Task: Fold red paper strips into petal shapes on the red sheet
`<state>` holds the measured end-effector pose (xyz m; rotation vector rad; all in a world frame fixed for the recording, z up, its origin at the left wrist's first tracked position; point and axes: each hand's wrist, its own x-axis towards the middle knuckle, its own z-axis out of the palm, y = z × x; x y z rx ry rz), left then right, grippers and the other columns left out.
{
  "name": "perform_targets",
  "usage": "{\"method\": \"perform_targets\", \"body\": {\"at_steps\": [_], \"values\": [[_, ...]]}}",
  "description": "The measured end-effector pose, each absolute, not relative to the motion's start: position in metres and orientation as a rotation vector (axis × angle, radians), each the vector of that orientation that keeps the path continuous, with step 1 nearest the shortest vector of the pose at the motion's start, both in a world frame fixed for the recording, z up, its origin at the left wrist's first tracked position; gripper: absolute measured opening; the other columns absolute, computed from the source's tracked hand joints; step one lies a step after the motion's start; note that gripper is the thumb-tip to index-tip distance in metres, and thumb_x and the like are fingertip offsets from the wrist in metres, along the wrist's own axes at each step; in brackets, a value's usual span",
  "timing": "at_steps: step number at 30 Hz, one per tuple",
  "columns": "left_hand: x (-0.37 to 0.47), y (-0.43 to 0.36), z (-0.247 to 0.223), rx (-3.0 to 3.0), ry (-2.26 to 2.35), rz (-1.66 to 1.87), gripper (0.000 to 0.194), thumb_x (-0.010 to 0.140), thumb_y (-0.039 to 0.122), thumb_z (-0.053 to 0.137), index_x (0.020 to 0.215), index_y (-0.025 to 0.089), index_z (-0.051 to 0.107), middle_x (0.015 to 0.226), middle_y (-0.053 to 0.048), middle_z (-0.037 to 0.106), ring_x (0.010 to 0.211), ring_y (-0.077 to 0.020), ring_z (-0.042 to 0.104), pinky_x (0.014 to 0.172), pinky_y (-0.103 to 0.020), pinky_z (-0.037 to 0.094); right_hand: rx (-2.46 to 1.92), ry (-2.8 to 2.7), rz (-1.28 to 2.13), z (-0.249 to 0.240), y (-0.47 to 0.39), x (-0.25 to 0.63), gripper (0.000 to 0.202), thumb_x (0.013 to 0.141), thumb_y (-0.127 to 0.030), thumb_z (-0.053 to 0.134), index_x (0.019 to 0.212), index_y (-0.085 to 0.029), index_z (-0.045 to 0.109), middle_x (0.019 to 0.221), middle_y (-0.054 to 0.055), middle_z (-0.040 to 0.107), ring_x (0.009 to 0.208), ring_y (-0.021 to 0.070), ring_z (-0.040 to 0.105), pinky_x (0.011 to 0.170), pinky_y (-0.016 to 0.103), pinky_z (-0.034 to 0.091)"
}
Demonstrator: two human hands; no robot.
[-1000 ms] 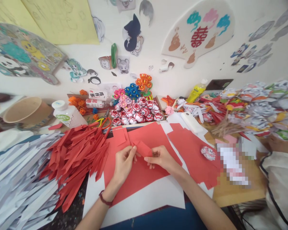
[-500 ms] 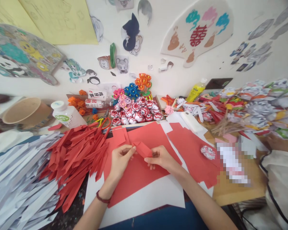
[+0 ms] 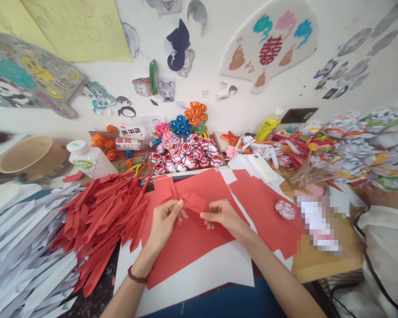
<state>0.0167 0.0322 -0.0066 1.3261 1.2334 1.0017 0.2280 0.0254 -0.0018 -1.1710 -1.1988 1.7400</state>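
A small folded piece of red paper (image 3: 195, 202) is stretched between my two hands, above a large red sheet (image 3: 185, 247). My left hand (image 3: 167, 217) pinches its left end between thumb and forefinger. At the other end, my right hand (image 3: 221, 215) grips the paper with the thumb on top and fingers curled beneath. White paper (image 3: 219, 269) lies under the red sheet. Left of my left hand is a heap of folded red strips (image 3: 102, 221). Small red pieces (image 3: 164, 189) lie behind the hands.
White folded strips (image 3: 26, 251) cover the left side. Red-and-white paper flowers (image 3: 189, 154) stand behind, near scissors (image 3: 142, 168) and a white bottle (image 3: 91, 159). More red sheets (image 3: 262, 207) with one paper flower (image 3: 284, 210) lie right. Another person's sleeve (image 3: 388, 247) is at far right.
The folded red paper has turned flatter between my hands, and my left hand has shifted slightly left. Both hands still hold it. The whole view has moved a little.
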Motion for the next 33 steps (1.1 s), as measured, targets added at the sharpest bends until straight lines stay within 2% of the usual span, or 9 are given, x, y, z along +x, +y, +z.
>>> {"method": "perform_targets", "body": {"at_steps": [3, 7, 9, 14, 17, 22, 26, 30, 33], "values": [[0.007, 0.037, -0.004, 1.417, 1.296, 0.980, 0.036, 0.093, 0.046, 0.049, 0.094, 0.016, 0.068, 0.075, -0.003, 0.071, 0.057, -0.0116, 0.056, 0.060, -0.024, 0.046, -1.188, -1.268, 1.716, -0.003, 0.026, 0.234, 0.039, 0.069, -0.049, 0.079, 0.068, -0.012, 0.067, 0.059, 0.002, 0.064, 0.050, 0.0125, 0.060, 0.051, 0.024, 0.045], [0.000, 0.038, 0.002, 1.569, 1.433, 1.002, 0.036, 0.094, 0.045, 0.047, 0.112, 0.020, 0.066, 0.096, -0.004, 0.072, 0.083, -0.0163, 0.063, 0.075, -0.026, 0.046, -1.212, -1.449, 1.723, -0.001, 0.026, 0.241, 0.034, 0.075, -0.045, 0.076, 0.067, -0.013, 0.066, 0.054, 0.001, 0.062, 0.046, 0.0105, 0.055, 0.044, 0.021, 0.036], [0.001, 0.036, 0.003, 1.612, 1.390, 0.948, 0.035, 0.092, 0.046, 0.051, 0.109, 0.020, 0.067, 0.096, -0.003, 0.072, 0.086, -0.0168, 0.063, 0.076, -0.025, 0.046, -1.228, -1.498, 1.709, 0.000, 0.026, 0.242, 0.033, 0.076, -0.043, 0.075, 0.065, -0.013, 0.065, 0.053, 0.000, 0.060, 0.044, 0.0095, 0.052, 0.044, 0.021, 0.035], [0.005, 0.036, -0.006, 1.645, 1.383, 0.870, 0.029, 0.084, 0.046, 0.062, 0.087, 0.018, 0.070, 0.070, 0.001, 0.065, 0.062, -0.0121, 0.053, 0.059, -0.023, 0.040, -1.260, -1.576, 1.597, -0.004, 0.027, 0.243, 0.029, 0.079, -0.044, 0.073, 0.082, -0.015, 0.070, 0.068, 0.001, 0.064, 0.055, 0.0111, 0.056, 0.051, 0.022, 0.040], [0.002, 0.038, -0.013, 1.641, 1.401, 0.850, 0.029, 0.084, 0.046, 0.062, 0.085, 0.018, 0.070, 0.067, 0.001, 0.064, 0.060, -0.0124, 0.053, 0.058, -0.023, 0.039, -1.385, -1.660, 1.309, -0.008, 0.028, 0.241, 0.027, 0.079, -0.042, 0.074, 0.090, -0.018, 0.071, 0.078, 0.002, 0.068, 0.063, 0.0135, 0.059, 0.058, 0.024, 0.042], [0.001, 0.038, -0.014, 1.843, 1.478, 0.740, 0.016, 0.082, 0.036, 0.064, 0.083, 0.021, 0.069, 0.080, -0.001, 0.070, 0.074, -0.0170, 0.060, 0.069, -0.028, 0.044, -1.512, -1.828, 0.850, -0.011, 0.029, 0.235, 0.011, 0.082, -0.025, 0.072, 0.072, -0.019, 0.070, 0.078, 0.001, 0.068, 0.068, 0.0136, 0.058, 0.064, 0.026, 0.041], [0.004, 0.037, -0.009, 2.000, 1.425, 0.712, 0.009, 0.082, 0.028, 0.063, 0.087, 0.022, 0.068, 0.088, -0.002, 0.070, 0.087, -0.0197, 0.060, 0.081, -0.033, 0.044, -1.532, -1.876, 0.775, -0.014, 0.029, 0.232, 0.008, 0.080, -0.018, 0.073, 0.073, -0.020, 0.068, 0.079, 0.000, 0.066, 0.071, 0.0140, 0.059, 0.065, 0.026, 0.041], [0.007, 0.039, -0.009, 2.067, 1.375, 0.685, 0.018, 0.085, 0.034, 0.064, 0.099, 0.024, 0.067, 0.095, -0.004, 0.070, 0.091, -0.0209, 0.059, 0.081, -0.035, 0.042, -1.499, -1.873, 0.747, -0.020, 0.029, 0.233, 0.008, 0.079, -0.015, 0.073, 0.083, -0.021, 0.069, 0.084, 0.001, 0.066, 0.073, 0.0143, 0.059, 0.066, 0.026, 0.043], [0.008, 0.041, -0.014, 2.119, 1.395, 0.666, 0.018, 0.083, 0.029, 0.068, 0.100, 0.025, 0.067, 0.091, -0.002, 0.070, 0.089, -0.0210, 0.059, 0.080, -0.036, 0.038, -1.485, -1.868, 0.766, -0.023, 0.029, 0.233, 0.008, 0.079, -0.014, 0.072, 0.083, -0.020, 0.068, 0.082, 0.000, 0.066, 0.071, 0.0139, 0.060, 0.066, 0.026, 0.045]]}}
